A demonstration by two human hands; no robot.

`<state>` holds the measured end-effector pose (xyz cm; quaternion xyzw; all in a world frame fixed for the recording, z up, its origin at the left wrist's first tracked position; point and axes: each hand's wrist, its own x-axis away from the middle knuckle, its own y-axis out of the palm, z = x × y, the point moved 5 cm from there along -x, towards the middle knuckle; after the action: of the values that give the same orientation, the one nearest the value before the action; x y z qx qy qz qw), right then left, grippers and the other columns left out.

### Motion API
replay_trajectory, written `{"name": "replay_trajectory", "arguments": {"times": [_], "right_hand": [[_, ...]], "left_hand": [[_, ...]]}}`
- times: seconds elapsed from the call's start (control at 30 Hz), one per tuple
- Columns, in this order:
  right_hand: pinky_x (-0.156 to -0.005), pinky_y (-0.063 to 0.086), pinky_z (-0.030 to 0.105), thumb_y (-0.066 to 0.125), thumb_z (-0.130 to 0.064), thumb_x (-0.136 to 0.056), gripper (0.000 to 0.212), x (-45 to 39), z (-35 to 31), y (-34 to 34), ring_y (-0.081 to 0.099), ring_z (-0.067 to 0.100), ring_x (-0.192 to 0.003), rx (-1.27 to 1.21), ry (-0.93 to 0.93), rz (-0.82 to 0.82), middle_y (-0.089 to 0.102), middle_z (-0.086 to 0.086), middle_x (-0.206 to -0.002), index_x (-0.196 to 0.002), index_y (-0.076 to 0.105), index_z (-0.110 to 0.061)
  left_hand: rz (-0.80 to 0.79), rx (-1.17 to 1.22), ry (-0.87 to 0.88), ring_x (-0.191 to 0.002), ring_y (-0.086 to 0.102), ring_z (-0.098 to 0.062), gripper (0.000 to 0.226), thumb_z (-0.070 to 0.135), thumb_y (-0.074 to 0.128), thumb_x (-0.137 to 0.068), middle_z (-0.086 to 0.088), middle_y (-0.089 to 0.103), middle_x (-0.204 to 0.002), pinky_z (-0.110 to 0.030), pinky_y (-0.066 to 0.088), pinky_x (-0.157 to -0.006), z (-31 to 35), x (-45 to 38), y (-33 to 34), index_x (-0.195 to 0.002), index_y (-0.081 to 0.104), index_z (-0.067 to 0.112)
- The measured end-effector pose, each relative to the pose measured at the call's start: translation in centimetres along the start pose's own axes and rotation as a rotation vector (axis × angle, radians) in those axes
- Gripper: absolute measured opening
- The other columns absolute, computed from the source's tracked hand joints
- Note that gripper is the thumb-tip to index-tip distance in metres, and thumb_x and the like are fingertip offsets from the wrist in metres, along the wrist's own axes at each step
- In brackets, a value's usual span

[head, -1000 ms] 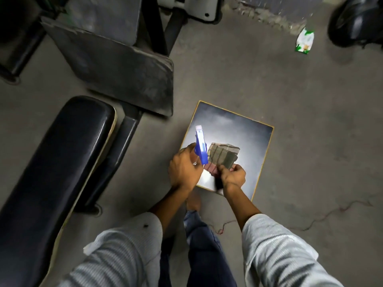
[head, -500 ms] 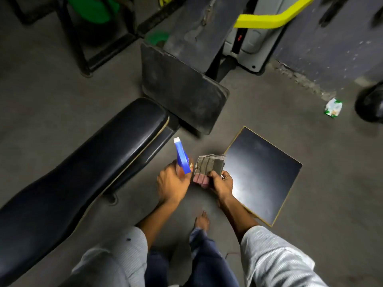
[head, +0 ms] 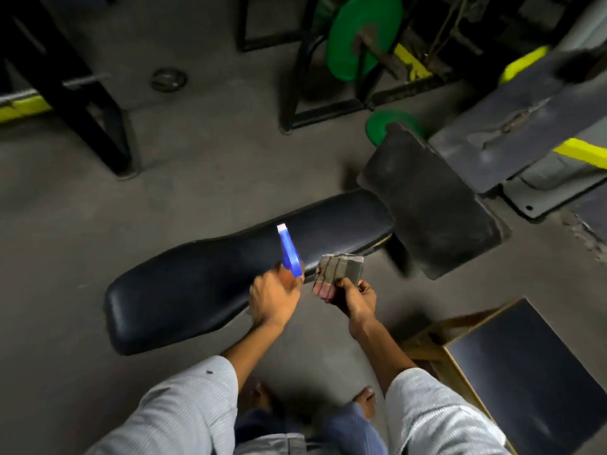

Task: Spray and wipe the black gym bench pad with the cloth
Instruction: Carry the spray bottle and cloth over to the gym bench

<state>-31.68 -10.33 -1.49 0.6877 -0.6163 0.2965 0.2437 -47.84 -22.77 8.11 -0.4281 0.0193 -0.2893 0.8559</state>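
Observation:
The long black gym bench pad lies across the middle of the view, just beyond my hands. My left hand grips a blue spray bottle; its nozzle points up and away over the pad. My right hand holds a folded striped cloth above the pad's near edge, close to the bottle. The bottle's body is hidden inside my fist.
A worn grey pad on a machine arm overhangs the bench's right end. A black board with a wooden frame sits at the lower right. Green weight plates and black rack legs stand behind. My bare feet are on the concrete floor.
My view has swung left and up from the black board onto the bench. Both hands, still holding bottle and cloth, now hover at the pad's near edge.

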Motion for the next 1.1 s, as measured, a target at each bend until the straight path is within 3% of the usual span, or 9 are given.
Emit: {"name": "replay_trajectory", "arguments": {"times": [0.23,0.4,0.5,0.6,0.67,0.73,0.83,1.0,1.1], "right_hand": [[-0.06,0.068,0.035,0.072,0.002,-0.093,0.03,-1.0,1.8,10.6,0.074,0.033,-0.087,0.14,0.03,-0.122,0.075,0.024,-0.11,-0.123,0.065,0.001],[-0.092,0.064,0.064,0.076,-0.006,-0.089,0.02,-6.5,3.5,15.7,0.076,0.047,-0.104,0.348,0.073,-0.187,0.076,0.026,-0.112,-0.107,0.066,-0.01],[-0.084,0.067,0.055,0.076,-0.019,-0.085,0.025,-9.8,4.1,18.4,0.076,0.039,-0.09,0.535,0.051,-0.213,0.076,0.023,-0.106,-0.106,0.067,-0.009],[-0.079,0.067,0.049,0.073,-0.018,-0.092,0.009,-11.0,3.2,21.6,0.076,0.03,-0.084,0.684,0.001,-0.294,0.077,0.014,-0.097,-0.098,0.066,-0.017],[-0.086,0.066,0.051,0.073,-0.011,-0.089,0.023,-12.9,3.6,23.5,0.074,0.03,-0.093,0.707,0.007,-0.355,0.076,0.011,-0.104,-0.11,0.065,-0.016],[-0.089,0.065,0.054,0.078,-0.019,-0.078,0.036,-14.8,4.3,24.8,0.074,0.032,-0.097,0.721,0.0,-0.403,0.076,0.01,-0.106,-0.111,0.065,-0.018],[-0.087,0.065,0.049,0.072,-0.012,-0.093,0.028,-16.7,5.1,24.7,0.073,0.032,-0.1,0.816,0.011,-0.408,0.074,0.011,-0.109,-0.12,0.065,-0.016],[-0.09,0.061,0.058,0.067,-0.035,-0.091,0.052,-18.0,5.0,22.3,0.066,0.042,-0.111,1.239,-0.245,-0.367,0.065,0.021,-0.124,-0.139,0.061,-0.016],[-0.093,0.06,0.049,0.063,-0.036,-0.098,0.045,-14.2,2.4,23.9,0.067,0.036,-0.116,1.151,-0.419,-0.533,0.067,0.017,-0.129,-0.137,0.064,-0.013]], "left_hand": [[0.076,0.016,-0.14,-0.094,0.072,-0.039,0.04,0.055,0.075,-0.088,-0.013,0.077,-0.096,-0.043,0.058,-0.076,-6.0,-4.9,-4.0,-0.098,0.071,0.016],[0.111,0.055,-0.237,-0.098,0.07,-0.046,0.037,0.046,0.079,-0.088,-0.018,0.077,-0.101,-0.047,0.057,-0.08,-8.6,-6.8,-3.7,-0.109,0.073,0.016],[0.147,0.102,-0.299,-0.102,0.07,-0.044,0.034,0.046,0.072,-0.096,-0.015,0.077,-0.105,-0.043,0.053,-0.083,-9.3,-8.4,-3.5,-0.116,0.073,0.018],[0.189,0.155,-0.393,-0.096,0.071,-0.033,0.027,0.048,0.065,-0.1,-0.004,0.073,-0.092,-0.032,0.042,-0.077,-9.5,-9.8,-3.3,-0.106,0.073,0.023],[0.23,0.208,-0.46,-0.085,0.071,-0.02,0.028,0.05,0.066,-0.1,0.002,0.072,-0.084,-0.029,0.041,-0.074,-10.2,-10.9,-2.8,-0.1,0.072,0.023],[0.227,0.222,-0.505,-0.071,0.065,0.003,0.026,0.051,0.067,-0.099,0.01,0.068,-0.074,-0.022,0.041,-0.07,-11.0,-11.9,-2.1,-0.094,0.07,0.025],[0.212,0.216,-0.514,-0.069,0.058,0.02,0.019,0.044,0.07,-0.1,0.02,0.057,-0.065,-0.004,0.04,-0.064,-11.1,-13.1,-1.5,-0.086,0.061,0.034],[0.225,0.207,-0.513,-0.069,0.059,0.015,0.02,0.041,0.07,-0.1,0.019,0.055,-0.062,-0.005,0.044,-0.067,-11.0,-13.5,-0.8,-0.086,0.059,0.032],[0.2,0.252,-0.534,-0.065,0.058,0.008,0.026,0.044,0.068,-0.101,0.014,0.056,-0.063,-0.009,0.043,-0.064,-10.9,-13.4,-0.6,-0.084,0.062,0.025]]}}
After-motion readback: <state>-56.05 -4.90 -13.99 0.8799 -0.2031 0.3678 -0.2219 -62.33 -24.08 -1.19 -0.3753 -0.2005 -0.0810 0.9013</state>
